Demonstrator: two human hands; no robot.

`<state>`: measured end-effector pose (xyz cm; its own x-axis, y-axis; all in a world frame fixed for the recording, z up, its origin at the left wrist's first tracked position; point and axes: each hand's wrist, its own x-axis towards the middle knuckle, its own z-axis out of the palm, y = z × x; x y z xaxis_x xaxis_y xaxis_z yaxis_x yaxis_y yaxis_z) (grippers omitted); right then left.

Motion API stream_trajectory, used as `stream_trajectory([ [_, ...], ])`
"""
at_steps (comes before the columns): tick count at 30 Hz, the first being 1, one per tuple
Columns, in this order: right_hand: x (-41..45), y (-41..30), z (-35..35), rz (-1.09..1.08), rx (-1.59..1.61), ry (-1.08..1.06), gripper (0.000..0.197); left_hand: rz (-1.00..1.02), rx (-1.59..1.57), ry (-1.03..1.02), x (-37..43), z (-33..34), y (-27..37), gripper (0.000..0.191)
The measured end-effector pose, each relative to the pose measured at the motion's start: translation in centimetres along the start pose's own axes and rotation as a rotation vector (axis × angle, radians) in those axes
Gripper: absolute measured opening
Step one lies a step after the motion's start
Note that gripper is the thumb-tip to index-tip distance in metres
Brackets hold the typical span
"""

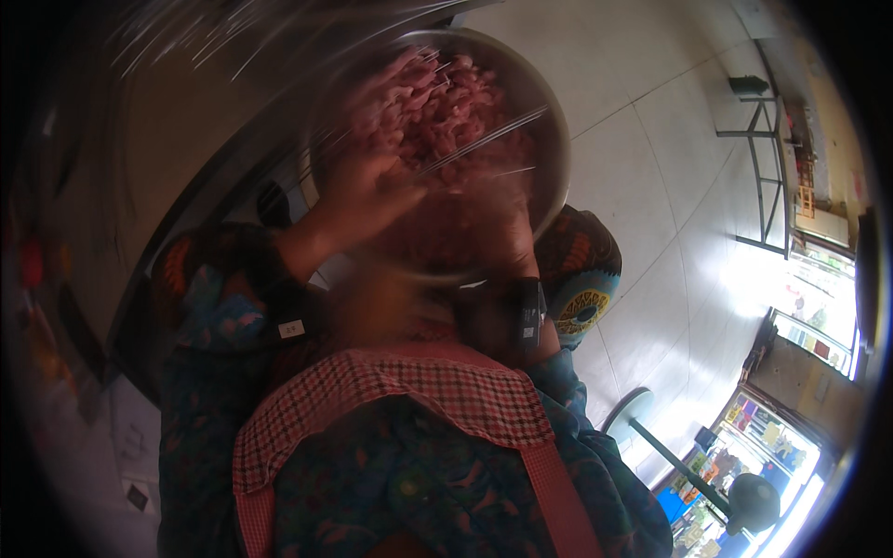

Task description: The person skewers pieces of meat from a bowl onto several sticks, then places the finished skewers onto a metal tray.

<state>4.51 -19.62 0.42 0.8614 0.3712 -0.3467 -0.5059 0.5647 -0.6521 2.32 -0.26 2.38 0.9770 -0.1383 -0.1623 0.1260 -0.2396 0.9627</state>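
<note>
A large round metal bowl (pixel 556 202) sits at my lap, between my knees. Pink pieces of raw meat (pixel 446 104) fill its far half. My left hand (pixel 370 199) reaches over the bowl's left side, its fingers closed at the near end of some thin skewers (pixel 488 139). These slant up to the right across the meat. Close by on the right, my right hand (pixel 506 223) is inside the bowl, badly blurred; its fingers and anything in them cannot be made out. Another thin skewer (pixel 516 170) shows just above that hand.
At upper left, more shiny skewers (pixel 209 38) lie blurred on a brown tabletop (pixel 174 132) with a dark edge. Pale floor (pixel 649 160) spreads to the right. There stand a green round-based stand (pixel 673 450) and a metal frame (pixel 760 174) near bright windows (pixel 760 453).
</note>
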Motion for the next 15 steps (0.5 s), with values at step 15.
stream_trajectory([
  [15, 2.1, 0.9, -2.9, -0.789, -1.784, -0.118, 0.016, -0.002, -0.215, 0.171, -0.5, -1.2, -0.7, 0.016],
])
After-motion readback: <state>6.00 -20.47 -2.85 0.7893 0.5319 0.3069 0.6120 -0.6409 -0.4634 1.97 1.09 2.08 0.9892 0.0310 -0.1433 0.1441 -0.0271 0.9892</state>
